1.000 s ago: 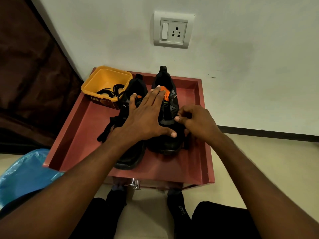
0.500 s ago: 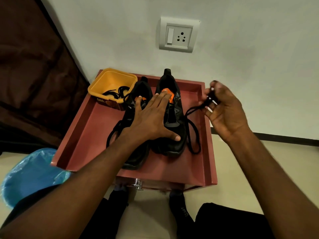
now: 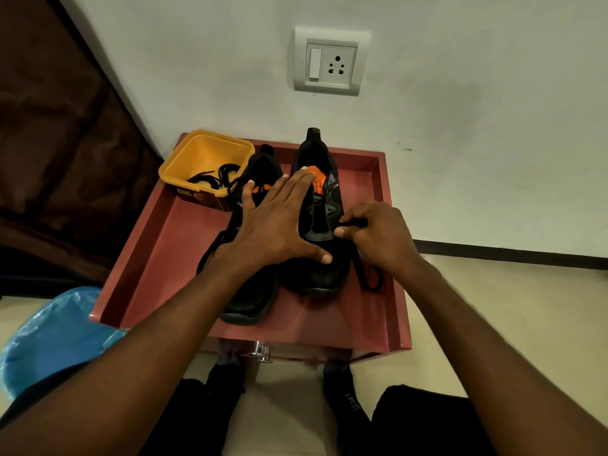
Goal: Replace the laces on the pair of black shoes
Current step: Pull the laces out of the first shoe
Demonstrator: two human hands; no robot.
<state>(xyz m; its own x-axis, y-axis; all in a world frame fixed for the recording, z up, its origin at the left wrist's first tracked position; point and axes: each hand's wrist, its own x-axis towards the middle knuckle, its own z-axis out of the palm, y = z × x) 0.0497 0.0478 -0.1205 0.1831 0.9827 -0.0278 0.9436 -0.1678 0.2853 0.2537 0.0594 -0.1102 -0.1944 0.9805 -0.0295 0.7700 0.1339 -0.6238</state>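
Head view was the only one. Your left hand (image 3: 273,225) lay flat across both black shoes, fingers (image 3: 289,185) straight and spread, holding nothing; by my reading you pressed down so the pair would not slide on the red tray (image 3: 158,245) while the lace was worked. Your right hand (image 3: 378,238) curled at the right shoe (image 3: 320,255), thumb and fingertips (image 3: 340,231) pinching the black lace (image 3: 368,274) beside the lower eyelets. That lace ran from your pinch down the shoe's outer side and looped loose on the tray, which suggests you were drawing it out or feeding it through; I could not tell which. The left shoe (image 3: 253,301) sat touching its mate, partly under your forearm, its own lace trailing off its left side. More laces (image 3: 210,174) waited in the yellow tub (image 3: 204,153) at the tray's far left corner, well apart from both hands.
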